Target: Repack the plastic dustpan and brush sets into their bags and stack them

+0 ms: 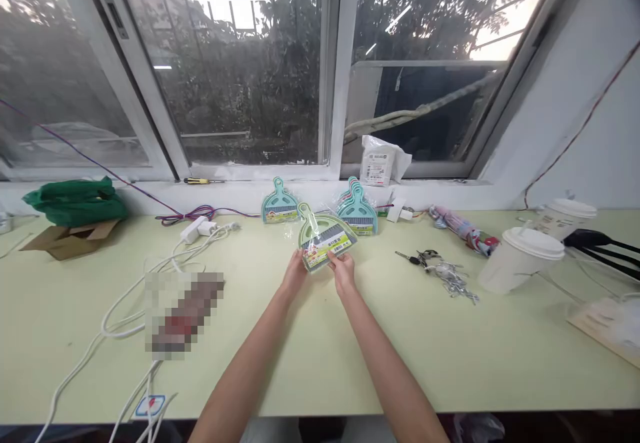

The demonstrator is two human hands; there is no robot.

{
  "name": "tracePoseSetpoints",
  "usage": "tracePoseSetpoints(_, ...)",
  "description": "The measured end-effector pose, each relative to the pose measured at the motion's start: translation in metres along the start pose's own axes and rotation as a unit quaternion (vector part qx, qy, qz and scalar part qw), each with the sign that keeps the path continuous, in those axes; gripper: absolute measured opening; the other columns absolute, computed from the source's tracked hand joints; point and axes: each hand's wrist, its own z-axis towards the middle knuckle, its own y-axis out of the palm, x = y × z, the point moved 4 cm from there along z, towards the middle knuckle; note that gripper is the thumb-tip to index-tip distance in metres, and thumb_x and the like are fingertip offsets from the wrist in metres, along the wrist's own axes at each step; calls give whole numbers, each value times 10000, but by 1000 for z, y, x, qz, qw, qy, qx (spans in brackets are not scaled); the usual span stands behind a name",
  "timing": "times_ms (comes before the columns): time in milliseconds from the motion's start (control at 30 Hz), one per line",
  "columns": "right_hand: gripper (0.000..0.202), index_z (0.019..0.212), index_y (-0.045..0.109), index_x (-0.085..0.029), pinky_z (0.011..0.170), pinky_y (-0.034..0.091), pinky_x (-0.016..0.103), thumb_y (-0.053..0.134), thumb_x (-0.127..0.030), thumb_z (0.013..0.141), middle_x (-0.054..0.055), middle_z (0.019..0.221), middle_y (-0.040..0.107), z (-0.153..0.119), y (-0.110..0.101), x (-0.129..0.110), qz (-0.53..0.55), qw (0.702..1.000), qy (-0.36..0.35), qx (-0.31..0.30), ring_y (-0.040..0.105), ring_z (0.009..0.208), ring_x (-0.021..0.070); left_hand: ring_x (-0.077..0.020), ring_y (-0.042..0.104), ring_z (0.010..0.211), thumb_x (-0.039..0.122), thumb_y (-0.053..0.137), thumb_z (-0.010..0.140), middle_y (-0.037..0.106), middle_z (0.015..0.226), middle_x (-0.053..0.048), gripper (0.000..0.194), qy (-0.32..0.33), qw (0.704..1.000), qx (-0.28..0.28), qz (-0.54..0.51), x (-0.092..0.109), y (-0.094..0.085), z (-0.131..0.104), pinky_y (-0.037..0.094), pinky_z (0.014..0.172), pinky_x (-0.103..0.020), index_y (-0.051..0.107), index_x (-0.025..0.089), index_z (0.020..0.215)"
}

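Both my hands hold a green dustpan-and-brush set [327, 240] in clear wrapping, tilted, over the middle of the table. My left hand [294, 274] grips its lower left edge, and my right hand [343, 272] pinches its lower edge with thumb and fingers. Behind it, a teal dustpan set [280, 203] leans against the wall below the window. Slightly to the right, a stack of several teal dustpan sets [357, 210] leans there too.
White cables [107, 310] and a pixelated object [185, 316] lie left on the table [300, 370]. Keys [430, 260], an umbrella [463, 230] and lidded cups [520, 260] stand or lie right. A cardboard box [73, 240] and green bag [75, 202] are far left.
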Motion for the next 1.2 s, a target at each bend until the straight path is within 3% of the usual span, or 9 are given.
tracePoseSetpoints(133, 492, 871, 598, -164, 618, 546, 258, 854, -296, 473, 32, 811, 713, -3, 4, 3, -20, 1000, 0, -18, 681, 731, 176, -299, 523, 1219, 427, 796, 634, 600, 1267, -105, 662, 47, 996, 75, 1, -11, 0, 0, 397, 1043, -422, 540, 198, 1200)
tracePoseSetpoints(333, 557, 1021, 580, -200, 643, 543, 264, 819, -314, 531, 27, 841, 718, 3, -3, -10, -25, 999, -48, 5, 688, 772, 184, -294, 525, 1227, 482, 751, 684, 553, 1338, -120, 625, -17, 1000, 10, -7, -28, 14, -5, 395, 1038, -445, 551, 222, 1216)
tracePoseSetpoints(500, 521, 950, 593, -181, 664, 555, 309, 827, -350, 516, 52, 839, 727, -2, 10, 2, -60, 996, -6, -64, 697, 759, 216, -303, 611, 1087, 486, 783, 613, 675, 1114, -129, 601, 32, 993, 103, 40, -8, -6, -3, 452, 965, -406, 623, 150, 1084)
tracePoseSetpoints(700, 446, 819, 633, -174, 659, 561, 355, 780, -491, 541, 71, 772, 722, 9, 1, 12, -146, 986, 25, -76, 695, 693, 238, -307, 627, 1039, 480, 801, 577, 678, 1060, -116, 616, 32, 983, 149, 104, -12, -27, 3, 517, 854, -386, 600, 167, 1068)
tracePoseSetpoints(800, 340, 731, 662, -180, 695, 548, 382, 565, -501, 787, 95, 741, 713, 11, -10, 7, -349, 929, -8, -124, 689, 727, 253, -316, 663, 934, 465, 801, 582, 681, 1028, -127, 626, -30, 983, 157, 94, -9, -44, 6, 550, 757, -418, 561, 177, 1083)
tracePoseSetpoints(900, 249, 950, 706, -217, 940, 457, 416, 474, -226, 858, 102, 1086, 696, 0, -7, -5, -567, 777, -212, -176, 600, 1101, 264, -311, 670, 937, 403, 785, 623, 664, 1106, -135, 646, -48, 988, 140, 48, 4, -59, 7, 565, 754, -444, 502, 201, 1168)
tracePoseSetpoints(1000, 494, 1206, 609, -274, 1099, 281, 470, 523, -50, 774, 69, 1345, 555, -11, 0, -7, -656, 642, -339, -205, 421, 1311, 251, -315, 646, 1028, 342, 759, 665, 633, 1194, -150, 644, -47, 990, 133, 8, 14, -66, 6, 563, 814, -457, 473, 194, 1223)
tracePoseSetpoints(1100, 469, 1171, 620, -298, 1102, 257, 495, 565, -53, 775, 64, 1297, 586, -9, 3, -8, -664, 625, -364, -190, 441, 1283, 253, -322, 623, 1081, 321, 735, 693, 629, 1204, -161, 605, -57, 990, 132, -7, 15, -66, 4, 550, 863, -474, 485, 164, 1222)
tracePoseSetpoints(1200, 242, 943, 685, -292, 1117, 217, 513, 556, -125, 824, 55, 1228, 619, -4, 0, -16, -612, 674, -381, -159, 436, 1286, 254, -320, 628, 1074, 323, 715, 715, 641, 1174, -182, 572, -86, 990, 112, -10, 11, -64, 3, 548, 872, -470, 506, 119, 1207)
